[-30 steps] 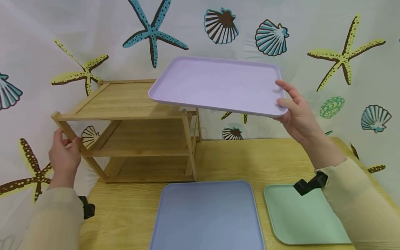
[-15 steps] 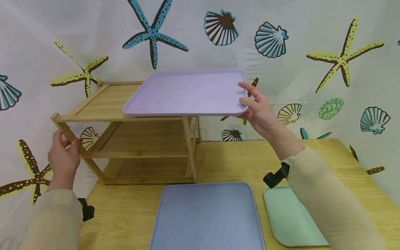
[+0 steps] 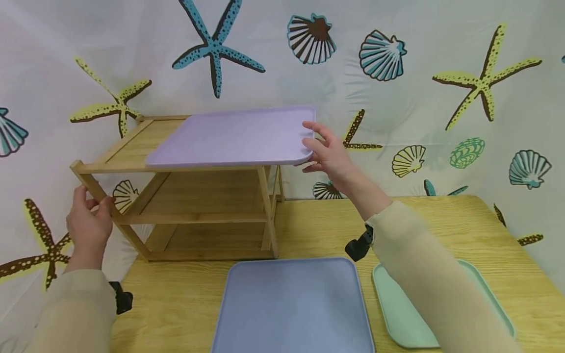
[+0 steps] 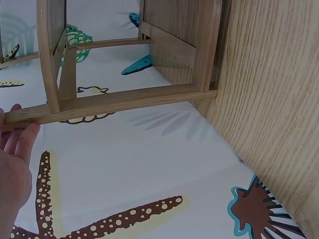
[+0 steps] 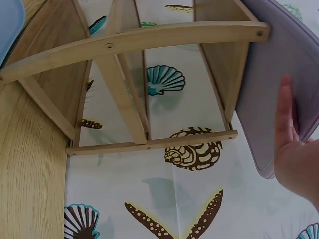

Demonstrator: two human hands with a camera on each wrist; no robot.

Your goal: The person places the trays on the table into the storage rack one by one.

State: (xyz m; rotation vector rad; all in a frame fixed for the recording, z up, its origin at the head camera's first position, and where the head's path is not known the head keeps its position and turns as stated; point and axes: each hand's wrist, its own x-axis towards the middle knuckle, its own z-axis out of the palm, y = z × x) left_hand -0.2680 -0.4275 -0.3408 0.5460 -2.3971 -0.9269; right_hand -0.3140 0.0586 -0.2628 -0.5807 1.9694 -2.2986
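A lilac rectangular tray [image 3: 234, 137] lies over the top board of a three-tier wooden shelf [image 3: 198, 193], its right end jutting past the shelf's side. My right hand [image 3: 328, 152] holds the tray by that right end, thumb and a finger over the rim. In the right wrist view, fingers lie against the tray's underside [image 5: 269, 79], beside the shelf's end frame [image 5: 144, 40]. At the far left, my left hand [image 3: 90, 220] grips the shelf's front left post [image 3: 98, 189]. The left wrist view shows its fingers bent round that post [image 4: 30, 117].
On the wooden table [image 3: 176, 294] a blue-grey tray [image 3: 293, 304] lies in front of the shelf. A mint green tray [image 3: 408, 314] lies to its right, partly covered by my right sleeve. Behind stands a white curtain [image 3: 282, 49] printed with starfish and shells.
My right hand has carried the lilac tray left and down, from in front of the curtain to over the shelf's top board. The left hand keeps its grip on the post.
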